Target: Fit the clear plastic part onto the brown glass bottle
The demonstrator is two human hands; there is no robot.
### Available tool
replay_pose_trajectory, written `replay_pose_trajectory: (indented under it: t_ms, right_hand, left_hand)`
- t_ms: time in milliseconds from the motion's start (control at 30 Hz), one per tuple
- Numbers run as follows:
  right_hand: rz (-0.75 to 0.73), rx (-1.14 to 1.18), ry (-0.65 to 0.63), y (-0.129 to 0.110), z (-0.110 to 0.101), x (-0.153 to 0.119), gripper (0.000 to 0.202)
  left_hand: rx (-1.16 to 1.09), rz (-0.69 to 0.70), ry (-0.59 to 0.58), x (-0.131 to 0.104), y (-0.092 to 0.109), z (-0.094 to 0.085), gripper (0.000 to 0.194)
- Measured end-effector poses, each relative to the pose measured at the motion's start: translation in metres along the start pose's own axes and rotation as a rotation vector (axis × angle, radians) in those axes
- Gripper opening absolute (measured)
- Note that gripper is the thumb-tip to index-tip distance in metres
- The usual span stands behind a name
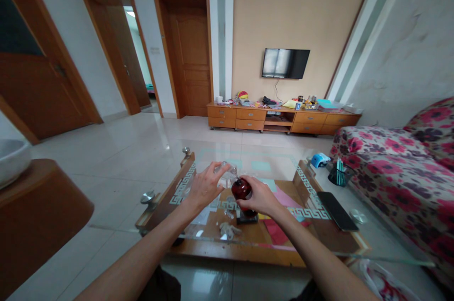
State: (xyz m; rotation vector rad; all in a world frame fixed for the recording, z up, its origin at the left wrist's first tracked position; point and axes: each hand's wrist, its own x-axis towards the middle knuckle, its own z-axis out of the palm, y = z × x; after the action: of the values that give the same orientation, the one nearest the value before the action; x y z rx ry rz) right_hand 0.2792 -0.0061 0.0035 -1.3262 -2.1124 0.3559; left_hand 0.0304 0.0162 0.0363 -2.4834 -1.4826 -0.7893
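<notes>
My left hand (205, 186) grips a small clear bottle (228, 176), tipped with its mouth toward a dark red bottle (241, 189). My right hand (260, 197) wraps around that red bottle and holds it above the glass-topped coffee table (198, 232). The two bottles touch or nearly touch at their tops. Below the hands, on the table's wooden lower shelf, lie a small black object (246, 218) and a crumpled pale scrap (229, 230).
A black phone (336, 210), a blue tape dispenser (319, 159) and a black mesh pen cup (338, 174) sit on the table's right side. A floral sofa (400, 168) stands to the right, a round wooden stand (39, 216) to the left, a TV cabinet (283, 119) beyond.
</notes>
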Motion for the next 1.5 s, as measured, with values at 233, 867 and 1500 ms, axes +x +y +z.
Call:
replay_pose_trajectory:
  t_ms: [233, 867, 1500]
  right_hand:
    - [0.005, -0.011, 0.003, -0.0007, -0.0003, -0.0003, 0.086]
    - [0.001, -0.039, 0.026, -0.0022, 0.0006, -0.0029, 0.087]
    - [0.000, -0.058, 0.021, -0.0061, 0.0000, -0.0034, 0.084]
  left_hand:
    - [-0.001, -0.007, 0.007, 0.0005, 0.0013, -0.0008, 0.074]
    - [0.005, -0.024, -0.002, -0.0003, 0.0028, -0.0027, 0.073]
    - [0.063, -0.041, 0.004, -0.0031, 0.0034, -0.0019, 0.073]
